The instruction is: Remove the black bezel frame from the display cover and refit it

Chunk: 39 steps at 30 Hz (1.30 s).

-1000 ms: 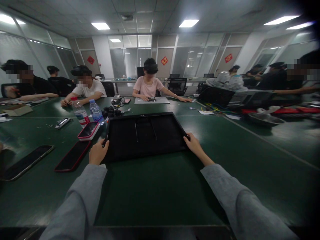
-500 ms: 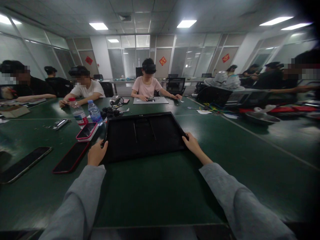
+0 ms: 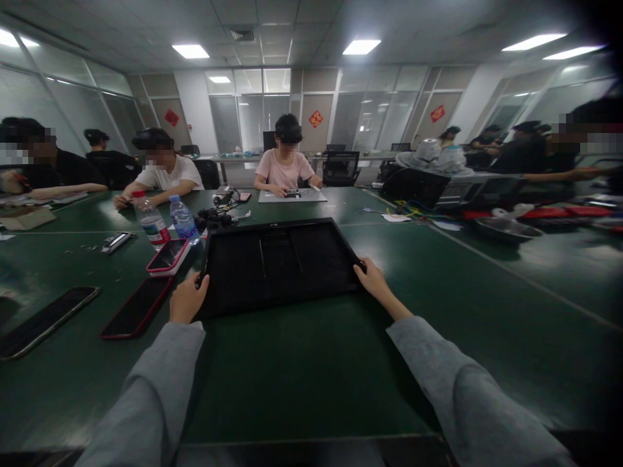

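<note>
A flat black monitor (image 3: 238, 275) with a raised rim and a small pale mark on its far edge is in front of me, just over the green table. Two thin pale lines run across its dark face. My left hand (image 3: 189, 298) is closed around its left edge near the front corner, thumb on the rim. On the opposite side, my right hand (image 3: 374, 279) grips the right edge, fingers partly hidden beneath it. Close to my left hand lie a red-edged phone (image 3: 136, 310) and a pink-rimmed phone (image 3: 168, 257).
Two plastic bottles, one red-capped (image 3: 152, 224) and one blue-capped (image 3: 183, 222), stand beyond the phones. Another phone (image 3: 51, 321) lies far left. Black cables (image 3: 219, 217) sit behind the monitor. A metal bowl (image 3: 509, 230) is at right. A person in pink (image 3: 285, 168) sits opposite.
My hands and the monitor stay practically where they were. The person opposite has drawn one hand in from the table toward the board; the view has shifted very slightly.
</note>
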Motion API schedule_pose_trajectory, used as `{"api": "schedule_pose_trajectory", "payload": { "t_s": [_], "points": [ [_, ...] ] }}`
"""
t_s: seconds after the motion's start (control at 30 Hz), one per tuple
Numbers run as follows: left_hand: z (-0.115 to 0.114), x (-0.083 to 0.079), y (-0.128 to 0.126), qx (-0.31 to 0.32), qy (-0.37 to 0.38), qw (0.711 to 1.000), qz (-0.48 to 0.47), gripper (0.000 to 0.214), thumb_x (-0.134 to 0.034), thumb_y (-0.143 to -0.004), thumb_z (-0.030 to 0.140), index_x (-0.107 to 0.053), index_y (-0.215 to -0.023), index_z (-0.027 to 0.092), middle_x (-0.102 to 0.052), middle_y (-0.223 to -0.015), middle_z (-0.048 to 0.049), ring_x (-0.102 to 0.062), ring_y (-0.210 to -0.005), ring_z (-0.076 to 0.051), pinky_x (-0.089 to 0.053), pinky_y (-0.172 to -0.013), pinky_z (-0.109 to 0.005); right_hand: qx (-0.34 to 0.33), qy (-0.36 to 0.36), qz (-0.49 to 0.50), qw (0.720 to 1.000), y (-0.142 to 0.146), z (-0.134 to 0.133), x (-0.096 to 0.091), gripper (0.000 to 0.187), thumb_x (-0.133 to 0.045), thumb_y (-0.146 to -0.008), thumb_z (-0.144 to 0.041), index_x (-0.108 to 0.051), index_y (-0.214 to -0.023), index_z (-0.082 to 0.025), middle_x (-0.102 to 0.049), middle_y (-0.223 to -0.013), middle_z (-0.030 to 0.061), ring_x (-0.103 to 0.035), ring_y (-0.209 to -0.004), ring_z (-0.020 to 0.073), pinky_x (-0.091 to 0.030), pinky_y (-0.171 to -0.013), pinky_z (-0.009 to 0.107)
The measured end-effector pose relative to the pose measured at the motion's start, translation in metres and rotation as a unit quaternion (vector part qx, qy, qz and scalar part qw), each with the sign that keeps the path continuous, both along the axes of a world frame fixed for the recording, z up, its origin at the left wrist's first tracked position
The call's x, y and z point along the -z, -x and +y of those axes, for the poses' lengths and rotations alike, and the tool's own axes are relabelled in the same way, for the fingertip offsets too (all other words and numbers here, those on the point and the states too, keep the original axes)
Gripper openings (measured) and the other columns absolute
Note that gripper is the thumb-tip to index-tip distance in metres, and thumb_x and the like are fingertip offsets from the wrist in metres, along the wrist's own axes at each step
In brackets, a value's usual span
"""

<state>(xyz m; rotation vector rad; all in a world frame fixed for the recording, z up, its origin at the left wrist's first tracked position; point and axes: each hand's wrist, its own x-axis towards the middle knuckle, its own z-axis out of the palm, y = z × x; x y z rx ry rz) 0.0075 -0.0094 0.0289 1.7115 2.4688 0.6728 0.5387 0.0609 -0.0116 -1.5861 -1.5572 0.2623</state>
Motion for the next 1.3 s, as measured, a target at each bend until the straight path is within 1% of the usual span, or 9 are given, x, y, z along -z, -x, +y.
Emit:
{"api": "schedule_pose_trajectory", "payload": {
  "t_s": [0.17,0.43,0.6,0.8,1.03,1.17,1.3],
  "points": [
    [0.000,0.002,0.000,-0.008,-0.002,1.000,0.001,0.059,-0.038,-0.095,0.059,-0.060,-0.135,0.022,-0.071,-0.115,-0.0159,-0.067,-0.106,-0.033,-0.051,-0.089,-0.043,-0.010,-0.015,-0.004,1.000,-0.001,-0.001,0.001,0.034,-0.051,-0.083,-0.038,-0.060,-0.110,-0.019,-0.070,-0.110,0.0143,-0.065,-0.103,0.0292,-0.050,-0.097,0.049],
    [0.001,0.003,0.001,-0.002,-0.004,1.000,-0.002,0.058,-0.038,-0.095,0.058,-0.060,-0.135,0.022,-0.071,-0.117,-0.0156,-0.067,-0.108,-0.033,-0.051,-0.090,-0.043,0.000,0.003,-0.009,1.000,0.000,-0.001,-0.001,0.036,-0.050,-0.083,-0.035,-0.060,-0.113,-0.018,-0.069,-0.113,0.0154,-0.065,-0.104,0.0295,-0.050,-0.097,0.049],
    [0.002,0.003,0.001,0.000,-0.002,1.000,-0.004,0.058,-0.038,-0.095,0.058,-0.059,-0.135,0.022,-0.070,-0.119,-0.0161,-0.066,-0.109,-0.034,-0.050,-0.091,-0.043,-0.005,-0.003,-0.002,1.000,0.000,-0.001,-0.001,0.035,-0.052,-0.085,-0.039,-0.061,-0.112,-0.020,-0.070,-0.109,0.0136,-0.065,-0.102,0.0292,-0.052,-0.094,0.048],
    [0.000,-0.001,0.000,0.003,0.003,1.000,-0.004,0.059,-0.037,-0.095,0.059,-0.058,-0.136,0.022,-0.070,-0.120,-0.0159,-0.066,-0.110,-0.034,-0.051,-0.090,-0.044,0.002,0.006,-0.015,1.000,0.000,-0.002,-0.003,0.036,-0.050,-0.085,-0.036,-0.060,-0.113,-0.017,-0.068,-0.113,0.0156,-0.064,-0.105,0.0300,-0.050,-0.098,0.049],
    [0.001,0.002,0.001,0.002,0.005,1.000,-0.006,0.058,-0.037,-0.096,0.058,-0.057,-0.137,0.022,-0.071,-0.117,-0.0155,-0.067,-0.107,-0.032,-0.051,-0.089,-0.042,-0.008,-0.003,-0.013,1.000,-0.003,0.002,0.002,0.036,-0.050,-0.085,-0.037,-0.059,-0.113,-0.018,-0.068,-0.114,0.0154,-0.064,-0.106,0.0297,-0.049,-0.099,0.049],
    [0.003,0.005,0.002,-0.004,0.009,1.000,-0.013,0.058,-0.037,-0.095,0.058,-0.056,-0.137,0.022,-0.070,-0.118,-0.0162,-0.066,-0.109,-0.034,-0.050,-0.090,-0.045,-0.009,-0.006,-0.014,1.000,-0.004,0.004,0.005,0.037,-0.049,-0.084,-0.038,-0.059,-0.112,-0.016,-0.068,-0.112,0.0171,-0.065,-0.103,0.0303,-0.050,-0.097,0.050],
    [0.003,0.004,0.002,0.000,0.010,1.000,-0.020,0.058,-0.036,-0.095,0.059,-0.056,-0.135,0.022,-0.070,-0.119,-0.0164,-0.067,-0.108,-0.035,-0.050,-0.090,-0.046,-0.002,-0.016,-0.011,1.000,-0.004,0.005,0.007,0.036,-0.050,-0.084,-0.039,-0.060,-0.111,-0.018,-0.069,-0.111,0.0154,-0.065,-0.103,0.0304,-0.050,-0.096,0.051]
  ]
}}
